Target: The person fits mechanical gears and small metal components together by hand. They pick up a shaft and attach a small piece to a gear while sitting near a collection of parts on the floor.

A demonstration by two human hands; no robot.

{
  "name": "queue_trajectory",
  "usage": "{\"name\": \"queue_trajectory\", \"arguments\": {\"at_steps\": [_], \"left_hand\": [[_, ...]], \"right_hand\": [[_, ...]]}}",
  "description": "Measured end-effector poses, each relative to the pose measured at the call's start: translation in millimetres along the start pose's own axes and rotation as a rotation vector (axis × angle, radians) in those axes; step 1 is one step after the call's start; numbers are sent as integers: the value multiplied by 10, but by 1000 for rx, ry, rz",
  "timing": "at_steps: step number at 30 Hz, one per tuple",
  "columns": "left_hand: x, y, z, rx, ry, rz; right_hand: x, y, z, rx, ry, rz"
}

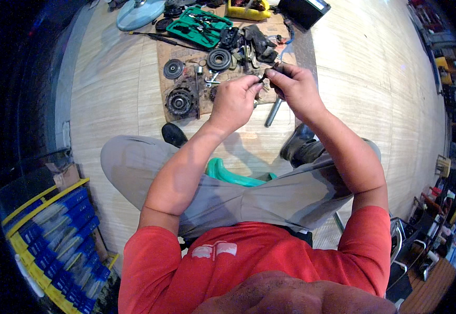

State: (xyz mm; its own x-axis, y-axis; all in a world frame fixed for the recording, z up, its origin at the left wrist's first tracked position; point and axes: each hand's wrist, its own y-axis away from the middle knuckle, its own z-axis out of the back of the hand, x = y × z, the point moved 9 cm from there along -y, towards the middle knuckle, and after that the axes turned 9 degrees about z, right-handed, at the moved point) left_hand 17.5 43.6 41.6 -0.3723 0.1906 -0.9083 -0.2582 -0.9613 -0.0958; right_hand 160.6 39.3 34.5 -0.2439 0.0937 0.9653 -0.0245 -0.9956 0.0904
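Over the cardboard sheet (163,55), my two hands meet with fingertips pinched around a small dark part (262,78), too small to name. My left hand (233,103) closes thumb and fingers on its near end. At the other end my right hand (297,90) is closed too, its fingers darkened with grime. Beneath it a metal tube (274,112) slants out. Left of my hands lie a toothed round metal part (180,101), a dark disc (173,68), a pulley-like ring (219,59) and a shiny wrench (212,80).
Beyond are a green tool tray (194,27), dark gloves (259,43), a yellow container (249,11) and a black box (304,12). A long screwdriver (167,40) lies left. A green plastic seat (233,177) shows between my knees; a blue-and-yellow rack (55,235) stands lower left.
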Motion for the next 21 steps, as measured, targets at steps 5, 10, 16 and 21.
{"name": "queue_trajectory", "arguments": {"at_steps": [5,10,16,21], "left_hand": [[234,47,-346,576,929,502],[245,100,-392,677,1087,553],[365,24,-290,435,658,526],[208,-4,-58,117,95,320]], "right_hand": [[29,-4,6,73,-140,-31],[125,19,-63,132,-144,16],[195,60,-20,11,156,115],[184,65,-31,-28,190,158]]}}
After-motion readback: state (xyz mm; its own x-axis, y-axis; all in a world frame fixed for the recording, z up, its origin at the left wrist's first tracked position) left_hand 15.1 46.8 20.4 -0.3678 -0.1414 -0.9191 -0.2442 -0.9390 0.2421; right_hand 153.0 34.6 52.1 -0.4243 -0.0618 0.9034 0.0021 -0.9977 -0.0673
